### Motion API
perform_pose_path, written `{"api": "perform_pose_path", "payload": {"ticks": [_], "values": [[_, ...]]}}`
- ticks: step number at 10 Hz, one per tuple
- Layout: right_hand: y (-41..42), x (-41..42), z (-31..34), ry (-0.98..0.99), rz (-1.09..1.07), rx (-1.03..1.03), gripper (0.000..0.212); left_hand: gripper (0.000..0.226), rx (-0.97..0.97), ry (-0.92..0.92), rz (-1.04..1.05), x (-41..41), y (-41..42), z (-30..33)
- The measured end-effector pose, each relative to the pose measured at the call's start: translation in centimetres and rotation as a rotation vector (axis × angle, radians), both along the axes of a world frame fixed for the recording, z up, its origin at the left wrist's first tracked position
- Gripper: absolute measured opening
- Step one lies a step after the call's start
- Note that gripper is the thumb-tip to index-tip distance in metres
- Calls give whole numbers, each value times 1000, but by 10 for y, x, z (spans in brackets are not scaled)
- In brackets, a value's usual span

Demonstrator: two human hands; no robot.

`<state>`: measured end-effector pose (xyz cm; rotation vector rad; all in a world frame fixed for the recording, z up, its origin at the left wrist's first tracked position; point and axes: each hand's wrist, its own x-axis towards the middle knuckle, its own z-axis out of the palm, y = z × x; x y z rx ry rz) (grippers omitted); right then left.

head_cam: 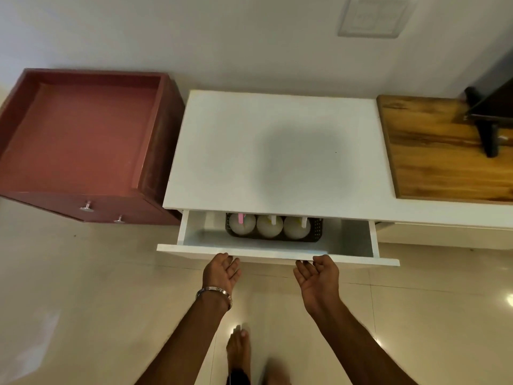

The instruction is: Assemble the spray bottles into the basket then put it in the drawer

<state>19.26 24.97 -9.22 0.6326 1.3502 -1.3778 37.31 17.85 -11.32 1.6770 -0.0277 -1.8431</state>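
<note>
Both hands, left [222,270] and right [319,276], rest open against the drawer [277,252] front; push evenly so the basket [274,227] of spray bottles [269,225] stays upright.

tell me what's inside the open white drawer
A black perforated plastic basket sits in the white drawer, holding three round white spray bottles side by side. The white cabinet top covers the drawer's rear, so anything farther back is hidden.

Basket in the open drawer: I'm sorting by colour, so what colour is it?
Black, a perforated plastic basket, seen in the head view.
</note>
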Motion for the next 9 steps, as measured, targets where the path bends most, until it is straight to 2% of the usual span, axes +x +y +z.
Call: {"api": "perform_pose_path", "payload": {"ticks": [2, 4, 5, 6, 8, 9], "values": [[-45, -19, -3, 2, -13, -5, 9, 41, -13, -2, 16, -20, -41, -2], [-91, -31, 0, 15, -41, -13, 8, 24, -20, 16, -4, -32, -83, 1], [-107, -34, 2, 4, -71, -24, 4, 29, -21, 35, -30, -34, -98, 4], [-109, -33, 3, 6, -79, -22, 3, 23, -7, 49, -52, -32, -102, 3], [-98, -25, 5, 63, -58, -62, 10, 25, -15, 74, -67, -25, -94, 3], [-87, -20, 0, 119, -13, -54, 15, 38, -32, 67, -108, -21, -86, 6]]}}
